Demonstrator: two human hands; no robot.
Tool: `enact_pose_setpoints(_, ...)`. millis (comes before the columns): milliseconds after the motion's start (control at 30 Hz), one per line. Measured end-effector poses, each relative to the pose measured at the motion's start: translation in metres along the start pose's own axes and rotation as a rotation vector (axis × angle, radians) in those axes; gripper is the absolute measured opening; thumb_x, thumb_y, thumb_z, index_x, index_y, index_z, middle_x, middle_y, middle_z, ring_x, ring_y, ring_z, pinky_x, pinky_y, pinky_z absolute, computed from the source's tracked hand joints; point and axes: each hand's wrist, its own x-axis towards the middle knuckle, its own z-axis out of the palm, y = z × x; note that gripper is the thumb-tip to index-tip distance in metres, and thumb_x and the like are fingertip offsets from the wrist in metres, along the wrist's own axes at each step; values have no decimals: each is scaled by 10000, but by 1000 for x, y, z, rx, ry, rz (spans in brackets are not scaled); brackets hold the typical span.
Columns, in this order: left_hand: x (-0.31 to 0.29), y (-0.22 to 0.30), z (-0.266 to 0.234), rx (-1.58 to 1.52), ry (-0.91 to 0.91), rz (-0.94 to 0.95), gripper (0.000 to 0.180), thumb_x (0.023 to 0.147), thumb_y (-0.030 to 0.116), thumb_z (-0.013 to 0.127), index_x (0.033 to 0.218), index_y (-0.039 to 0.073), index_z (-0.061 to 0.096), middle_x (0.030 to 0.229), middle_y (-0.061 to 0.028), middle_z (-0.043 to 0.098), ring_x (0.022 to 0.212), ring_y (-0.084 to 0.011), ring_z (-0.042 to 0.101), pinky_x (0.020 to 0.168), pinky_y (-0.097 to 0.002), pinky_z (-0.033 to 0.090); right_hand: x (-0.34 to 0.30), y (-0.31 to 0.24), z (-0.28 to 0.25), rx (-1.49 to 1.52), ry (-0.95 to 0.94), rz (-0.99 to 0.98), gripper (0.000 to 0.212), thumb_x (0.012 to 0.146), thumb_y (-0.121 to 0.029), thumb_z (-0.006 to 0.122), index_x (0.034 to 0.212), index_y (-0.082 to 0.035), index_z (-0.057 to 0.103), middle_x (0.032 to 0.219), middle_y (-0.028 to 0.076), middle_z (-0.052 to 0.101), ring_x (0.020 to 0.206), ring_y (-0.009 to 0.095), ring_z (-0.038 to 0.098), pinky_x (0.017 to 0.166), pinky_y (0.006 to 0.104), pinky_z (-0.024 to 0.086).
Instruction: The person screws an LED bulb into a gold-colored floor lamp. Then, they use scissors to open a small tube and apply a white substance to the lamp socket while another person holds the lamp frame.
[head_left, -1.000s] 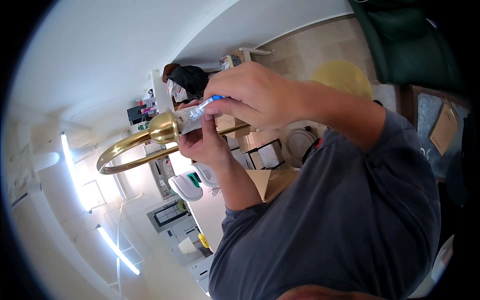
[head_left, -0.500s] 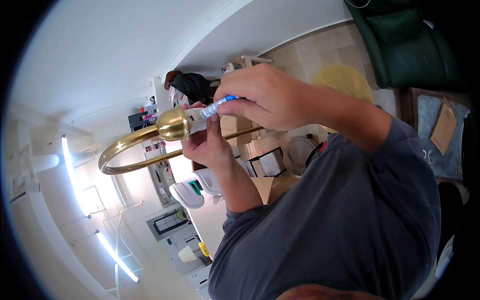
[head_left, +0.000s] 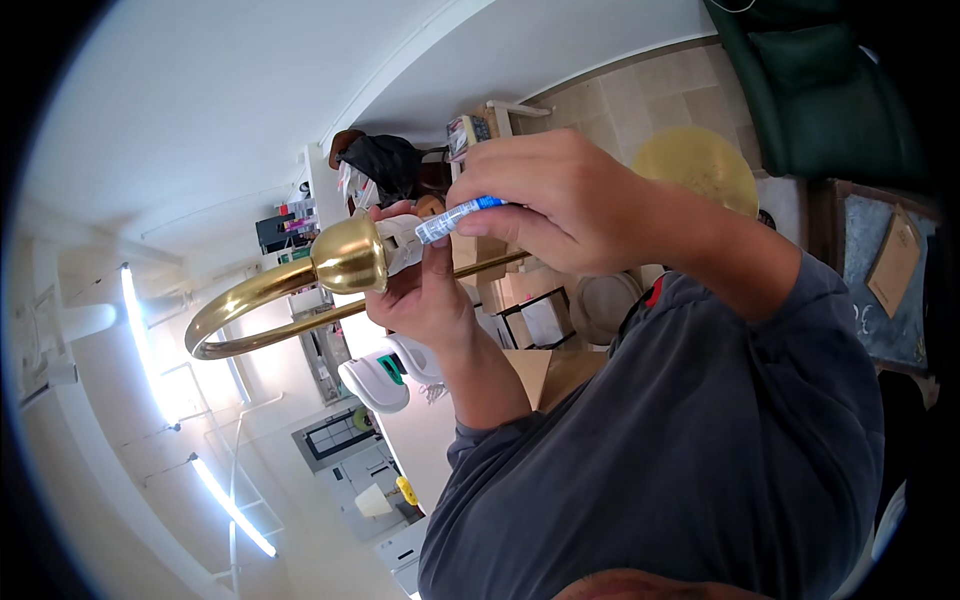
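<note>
Near the frame's centre, the left hand [head_left: 425, 300] was clamped around a brass lamp fitting [head_left: 348, 255], steadying its white socket [head_left: 402, 243]. The right hand [head_left: 560, 200] pinched a blue-tipped tube [head_left: 455, 217] against that socket, apparently to apply something.

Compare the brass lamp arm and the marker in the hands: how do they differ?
The brass lamp arm is long, curved and shiny gold, ending in a bell-shaped cup; the marker is short, straight, white and blue. The lamp arm sticks far out of the left hand, which holds the white socket at the cup; the marker is mostly hidden in the right hand. The marker's tip meets the socket.
</note>
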Motion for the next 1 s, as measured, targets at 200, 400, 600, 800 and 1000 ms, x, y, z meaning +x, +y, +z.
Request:
enact_pose_setpoints(200, -1, -2, -1, -1, 8, -30, 551, 808, -22, 771, 1302, -74, 531, 1159, -198, 643, 1046, -247, 638, 961, -371, 521, -17, 9, -5, 32, 32, 90, 177, 896, -154, 656, 971, 6, 656, 819, 145, 626, 718, 352, 598, 631, 413, 465)
enact_pose_setpoints(400, -6, 7, -9, 124, -29, -13, 654, 794, 250, 822, 1297, -57, 538, 1102, -190, 658, 990, -275, 629, 967, -447, 486, -50, 37, -22, 72, 113, 219, 164, 930, -138, 617, 1017, -6, 661, 840, 135, 638, 723, 290, 610, 639, 354, 463)
enact_pose_setpoints(600, -1, 14, -4, 191, -237, -14, 655, 880, 386, 730, 1364, 15, 490, 1146, -124, 637, 1043, -276, 642, 1080, -527, 425, -116, 96, -35, 245, 344, 493, 215, 988, -140, 560, 1100, 21, 648, 924, 42, 636, 812, 104, 541, 733, 244, 434)
enact_pose_setpoints(800, -3, 22, -13, 261, -240, -26, 584, 949, 390, 633, 1381, 52, 436, 1203, -109, 613, 1117, -248, 628, 1124, -544, 365, -184, 151, -20, 430, 293, 750, 310, 1021, -176, 536, 1216, 55, 609, 1097, 61, 629, 963, 87, 534, 869, 220, 417)
enact_pose_setpoints(1000, -7, 32, -7, 322, -181, -44, 632, 919, 336, 666, 1423, 45, 420, 1193, -140, 631, 1109, -288, 627, 1132, -508, 341, -260, 205, -16, 410, 219, 860, 389, 1068, -210, 417, 1343, 49, 510, 1324, 134, 540, 1233, 203, 512, 1075, 347, 396)
